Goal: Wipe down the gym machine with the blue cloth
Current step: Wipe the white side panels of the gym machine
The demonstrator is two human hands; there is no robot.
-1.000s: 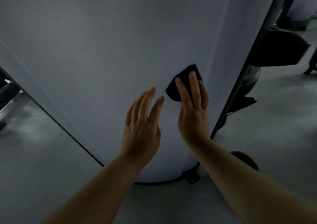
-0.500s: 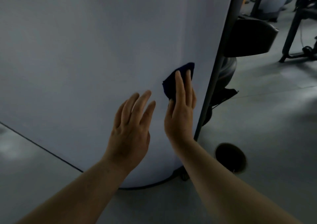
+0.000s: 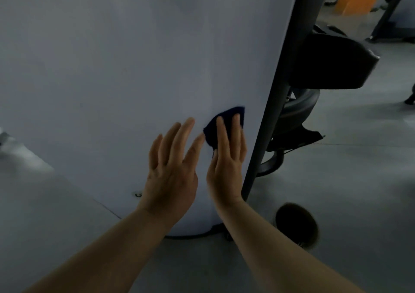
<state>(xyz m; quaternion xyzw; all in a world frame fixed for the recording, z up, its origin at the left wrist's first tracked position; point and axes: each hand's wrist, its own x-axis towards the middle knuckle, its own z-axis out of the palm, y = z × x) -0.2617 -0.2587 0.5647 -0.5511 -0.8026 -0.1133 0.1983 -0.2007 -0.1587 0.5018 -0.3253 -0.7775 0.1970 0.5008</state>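
Head view, right hand (image 3: 226,162) flat fingers pressing blue cloth (image 3: 225,118) on machine panel (image 3: 134,68), left hand (image 3: 170,176) open

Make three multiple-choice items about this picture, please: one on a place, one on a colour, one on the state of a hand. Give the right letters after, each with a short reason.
1. Where is the cloth on the machine's pale panel?
A. near the panel's right edge, beside the dark post
B. on the floor
C. at the panel's far left

2. What colour is the cloth?
A. orange
B. dark blue
C. white

3. How is the left hand?
A. curled round the post
B. pinching the cloth
C. open, fingers straight and spread

Answers:
1. A: the cloth lies flat on the pale panel, close to the dark post.
2. B: the part showing above the right hand is dark blue.
3. C: the left hand holds nothing; its fingers point up the panel, beside the cloth.
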